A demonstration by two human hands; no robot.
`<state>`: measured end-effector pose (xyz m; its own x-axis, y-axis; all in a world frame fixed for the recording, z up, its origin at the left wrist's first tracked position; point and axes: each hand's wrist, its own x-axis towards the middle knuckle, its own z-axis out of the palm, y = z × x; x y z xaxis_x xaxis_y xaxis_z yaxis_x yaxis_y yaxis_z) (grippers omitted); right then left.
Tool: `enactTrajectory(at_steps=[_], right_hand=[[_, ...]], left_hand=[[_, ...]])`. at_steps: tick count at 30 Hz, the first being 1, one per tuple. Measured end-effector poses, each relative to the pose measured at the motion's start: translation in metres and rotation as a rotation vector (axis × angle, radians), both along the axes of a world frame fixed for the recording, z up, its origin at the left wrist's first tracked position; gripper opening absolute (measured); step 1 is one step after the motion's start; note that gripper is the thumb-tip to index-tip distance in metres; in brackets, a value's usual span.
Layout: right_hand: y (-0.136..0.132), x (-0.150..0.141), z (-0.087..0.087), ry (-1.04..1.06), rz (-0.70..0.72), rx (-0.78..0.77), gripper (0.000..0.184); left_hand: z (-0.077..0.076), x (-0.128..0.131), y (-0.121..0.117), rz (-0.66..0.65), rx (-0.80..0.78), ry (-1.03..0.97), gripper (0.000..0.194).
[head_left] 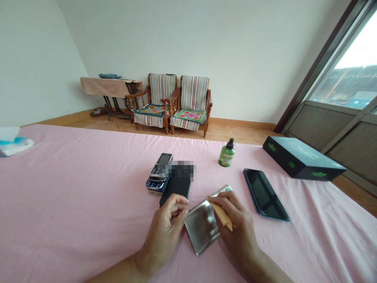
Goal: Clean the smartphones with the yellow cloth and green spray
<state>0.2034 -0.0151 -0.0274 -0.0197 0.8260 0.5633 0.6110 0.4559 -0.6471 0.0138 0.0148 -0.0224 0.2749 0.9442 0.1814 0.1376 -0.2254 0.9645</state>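
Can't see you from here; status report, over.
Right hand holding yellow cloth against silver device. Left hand at its edge. Black flat object just beyond left hand.

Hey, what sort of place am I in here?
Most likely a room in a home, perhaps a living room or bedroom. Two covered armchairs stand side by side across the room, a cloth-draped table is beside them, and a pink sheet is spread in front.

Two armchairs (193,92) face a pinkish cloth-covered table (103,87).
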Motion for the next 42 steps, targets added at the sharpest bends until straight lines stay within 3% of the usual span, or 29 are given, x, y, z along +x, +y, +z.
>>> enactTrajectory(at_steps=[4, 7, 14, 25, 35, 42], right_hand=[[0.018, 0.026, -0.004, 0.023, -0.252, 0.010, 0.025], [0.024, 0.033, -0.007, 0.004, -0.289, -0.011, 0.024], [0.014, 0.013, -0.012, -0.020, -0.114, -0.091, 0.041], [-0.003, -0.012, -0.005, -0.015, 0.186, -0.137, 0.062], [-0.008, -0.022, 0.004, -0.140, 0.352, -0.151, 0.051], [-0.009, -0.023, 0.009, -0.187, 0.433, -0.095, 0.030]], left_hand=[[-0.001, -0.001, 0.000, -0.022, -0.019, 0.009, 0.008], [-0.001, -0.001, 0.000, -0.030, -0.024, 0.021, 0.009], [-0.004, -0.002, 0.000, -0.032, -0.031, 0.023, 0.010], [0.001, -0.001, 0.000, -0.032, -0.093, 0.012, 0.015], [-0.002, 0.000, 0.002, -0.042, -0.120, -0.012, 0.016], [0.000, 0.000, 0.001, -0.041, -0.109, 0.002, 0.015]])
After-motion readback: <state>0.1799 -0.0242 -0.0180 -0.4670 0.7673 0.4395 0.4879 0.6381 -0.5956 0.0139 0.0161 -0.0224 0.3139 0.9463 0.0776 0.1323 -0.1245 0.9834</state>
